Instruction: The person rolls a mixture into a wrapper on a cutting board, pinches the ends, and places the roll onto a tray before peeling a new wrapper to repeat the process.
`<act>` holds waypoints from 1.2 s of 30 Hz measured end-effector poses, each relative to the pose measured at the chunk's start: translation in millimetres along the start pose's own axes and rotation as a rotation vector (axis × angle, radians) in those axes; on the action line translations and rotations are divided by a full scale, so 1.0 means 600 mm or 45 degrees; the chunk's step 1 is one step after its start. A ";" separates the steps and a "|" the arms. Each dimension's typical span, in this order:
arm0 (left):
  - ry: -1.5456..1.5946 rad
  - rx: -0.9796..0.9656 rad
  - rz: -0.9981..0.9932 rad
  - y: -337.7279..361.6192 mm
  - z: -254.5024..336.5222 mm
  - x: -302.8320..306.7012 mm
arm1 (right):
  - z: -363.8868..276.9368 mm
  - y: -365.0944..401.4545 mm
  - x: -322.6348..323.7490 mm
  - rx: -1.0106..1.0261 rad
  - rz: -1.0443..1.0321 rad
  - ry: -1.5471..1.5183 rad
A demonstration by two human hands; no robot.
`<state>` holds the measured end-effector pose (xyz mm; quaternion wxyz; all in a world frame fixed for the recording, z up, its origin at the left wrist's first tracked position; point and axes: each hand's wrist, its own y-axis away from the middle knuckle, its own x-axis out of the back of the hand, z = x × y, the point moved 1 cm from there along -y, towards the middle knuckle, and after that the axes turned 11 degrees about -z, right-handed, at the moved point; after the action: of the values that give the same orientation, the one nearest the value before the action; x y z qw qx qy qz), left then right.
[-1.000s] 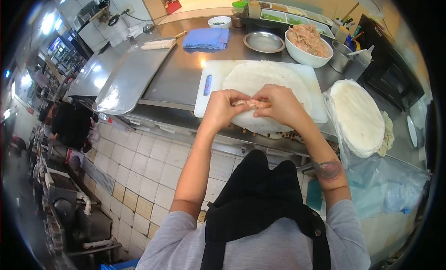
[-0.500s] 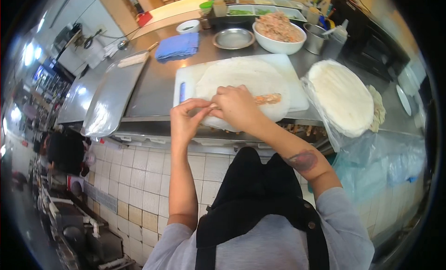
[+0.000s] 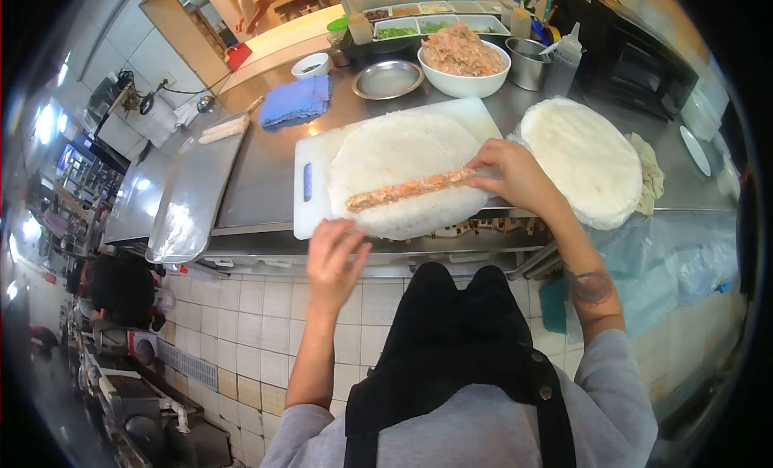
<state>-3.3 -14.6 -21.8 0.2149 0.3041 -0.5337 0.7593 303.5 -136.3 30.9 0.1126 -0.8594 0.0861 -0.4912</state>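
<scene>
A thin round white wrapper point(image 3: 403, 146) lies on the white cutting board point(image 3: 307, 214), its near side hanging over the board's front edge. Across it runs a long strip of orange-flecked filling point(image 3: 407, 190). My right hand point(image 3: 503, 169) is at the strip's right end, thumb and fingers closed around that end. Below the strip's left end is my left hand point(image 3: 338, 255), empty, with its fingers apart, beside the board's near left corner.
Behind the board stand a metal dish point(image 3: 388, 80), a white bowl of filling point(image 3: 465, 61) and a folded blue cloth point(image 3: 295, 102). Stacked wrappers point(image 3: 580, 158) lie at right, a metal tray point(image 3: 189, 190) with a pale roll at left. A person point(image 3: 254, 5) shows at the far back.
My hands have moved apart: the right went right to the strip's end, the left dropped lower and opened. More of the filling strip shows. The whole view has shifted slightly.
</scene>
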 end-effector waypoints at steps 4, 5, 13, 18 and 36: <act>-0.293 -0.218 -0.113 0.014 -0.007 -0.038 | 0.008 0.002 -0.004 0.003 -0.001 -0.066; -0.298 -0.229 -0.108 0.015 -0.011 -0.044 | 0.001 0.005 -0.006 -0.017 0.042 -0.078; -0.675 -0.567 -0.075 -0.003 -0.016 -0.064 | -0.006 -0.010 -0.033 -0.029 0.099 -0.044; -0.572 -0.541 0.022 -0.005 -0.009 -0.060 | 0.009 -0.005 -0.022 -0.022 0.022 -0.147; 0.237 -0.254 -0.019 -0.067 0.050 -0.012 | -0.121 0.062 -0.052 0.184 0.366 0.333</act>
<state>34.6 -29.1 7.9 0.2984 0.2135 -0.5819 0.7258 223.8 -171.8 30.8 0.2309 -0.7568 0.1864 -0.5824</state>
